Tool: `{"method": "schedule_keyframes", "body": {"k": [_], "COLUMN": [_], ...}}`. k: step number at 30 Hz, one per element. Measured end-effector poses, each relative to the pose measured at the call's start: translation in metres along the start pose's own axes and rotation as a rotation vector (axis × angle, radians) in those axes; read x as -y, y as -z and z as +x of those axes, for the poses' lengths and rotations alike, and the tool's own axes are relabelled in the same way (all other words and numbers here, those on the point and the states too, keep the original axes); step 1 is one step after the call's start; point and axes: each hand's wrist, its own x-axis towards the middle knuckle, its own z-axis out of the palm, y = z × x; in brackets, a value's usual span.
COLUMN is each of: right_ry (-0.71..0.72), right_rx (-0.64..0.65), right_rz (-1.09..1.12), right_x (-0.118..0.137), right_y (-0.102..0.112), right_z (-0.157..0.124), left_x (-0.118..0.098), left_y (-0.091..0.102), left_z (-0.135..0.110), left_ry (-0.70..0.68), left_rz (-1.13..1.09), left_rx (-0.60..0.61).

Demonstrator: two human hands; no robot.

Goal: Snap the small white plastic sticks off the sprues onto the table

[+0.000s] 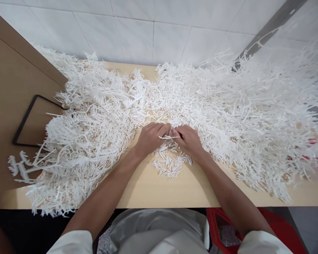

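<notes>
My left hand (154,137) and my right hand (187,140) meet over the middle of the table, fingertips nearly touching. Both have their fingers curled in a pinch on a thin white branched plastic sprig (167,137), which spans the gap between them. Part of the sprig is hidden behind the fingers. Just below lies a small pile of short white plastic pieces (171,164). Tangled white branched strands are heaped to the left (95,120) and to the right (243,116), and loose bits lie beyond my hands.
At the left stands a brown cardboard panel (18,88) with a black wire frame (23,123) against it. White wall tiles (137,35) rise behind the wooden table (159,195). A red stool (217,225) is below the table's front edge at the right.
</notes>
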Motion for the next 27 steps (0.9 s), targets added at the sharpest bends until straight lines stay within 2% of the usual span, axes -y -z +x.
{"method": "schedule_keyframes", "body": {"k": [5,8,17,27], "right_ry": [0.175,0.230,0.280,0.273], "right_rx": [-0.086,-0.142,-0.278,-0.262], "right_rz": [-0.026,-0.036,-0.008,0.056], "right_x": [0.0014,0.0003,0.0018,0.0056], "right_y": [-0.0001,0.0006,0.0015,0.0002], "right_z": [-0.0022,-0.0028,-0.0035,-0.0022], "left_x": [0.0001,-0.0009,-0.0011,0.0031], "left_y": [-0.0010,-0.0006,-0.0023,-0.0068], "left_z": [-0.0005,0.0002,-0.0007,-0.0060], "left_ry": [0.103,0.127,0.041,0.115], "left_rz": [-0.109,-0.109,-0.084,-0.156], "left_rx": [-0.021,-0.004,-0.023,0.066]}}
